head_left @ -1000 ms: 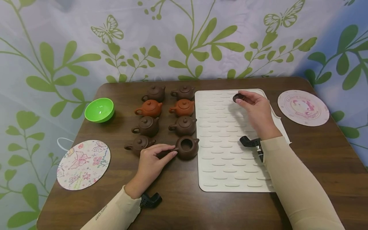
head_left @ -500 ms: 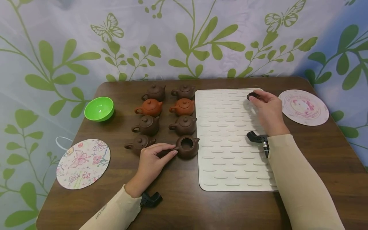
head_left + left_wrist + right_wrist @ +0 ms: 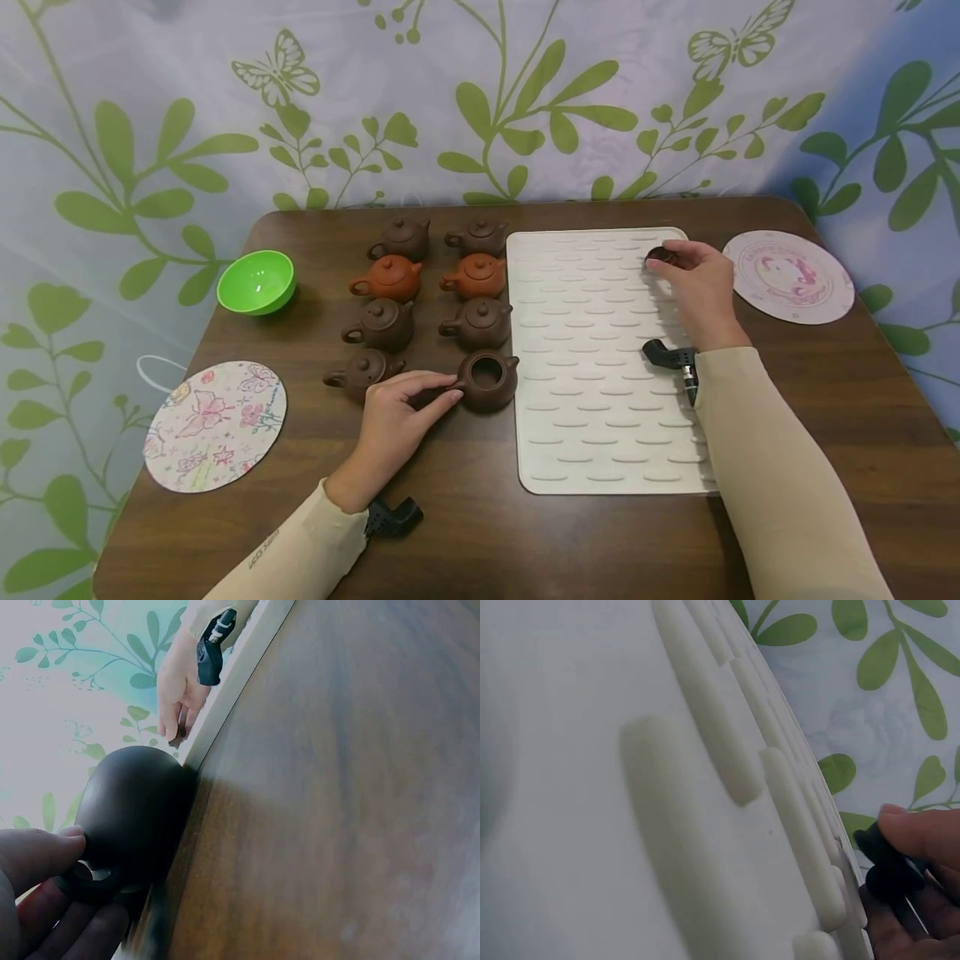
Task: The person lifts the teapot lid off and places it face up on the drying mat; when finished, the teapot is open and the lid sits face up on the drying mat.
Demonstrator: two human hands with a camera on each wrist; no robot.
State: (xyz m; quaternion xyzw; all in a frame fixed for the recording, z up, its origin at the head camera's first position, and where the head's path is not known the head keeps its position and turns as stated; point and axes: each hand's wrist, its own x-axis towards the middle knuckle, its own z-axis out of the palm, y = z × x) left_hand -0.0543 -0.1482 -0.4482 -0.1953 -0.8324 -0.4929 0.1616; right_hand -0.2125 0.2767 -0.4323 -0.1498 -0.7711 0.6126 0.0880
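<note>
My left hand pinches the handle of a dark brown teapot that stands lidless on the table, beside the mat's left edge. In the left wrist view the thumb and fingers close around the handle of this teapot. Over the far right part of the white ridged mat, my right hand holds a small dark teapot lid between thumb and fingers. The right wrist view shows the lid tilted, close to the mat; whether it touches is unclear.
Several lidded teapots stand in two columns left of the mat, among them an orange teapot. Further left are a green bowl and a butterfly-patterned round placemat. A pink-printed round placemat lies at the right.
My right hand has moved right with the lid, from mid-mat toward the far right side, then dipped slightly. The left hand and its teapot have stayed put.
</note>
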